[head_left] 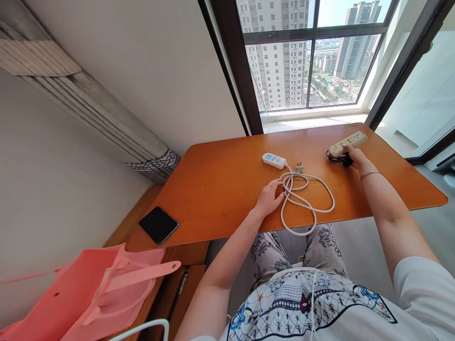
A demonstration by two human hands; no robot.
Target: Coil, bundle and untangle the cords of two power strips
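Note:
A white power strip (274, 160) with a long white cord (322, 210) lies on the brown table (213, 189). Its cord is in loose loops, one hanging over the front edge, and its plug (299, 167) rests on the tabletop. At the left side of these loops is my left hand (269, 199), fingers apart, the tips touching the cord. Farther right, my right hand (356, 160) is closed at the near end of a beige power strip (351, 140). Its black cord (336, 158) is bundled beside my fingers, which partly hide the black plug (347, 161).
A black tablet (158, 225) lies at the table's left end. Below it, a pink bag (95, 279) rests on a wooden surface. Beyond the far edge stands a dark-framed window (313, 35). A grey curtain (106, 109) hangs at the left wall.

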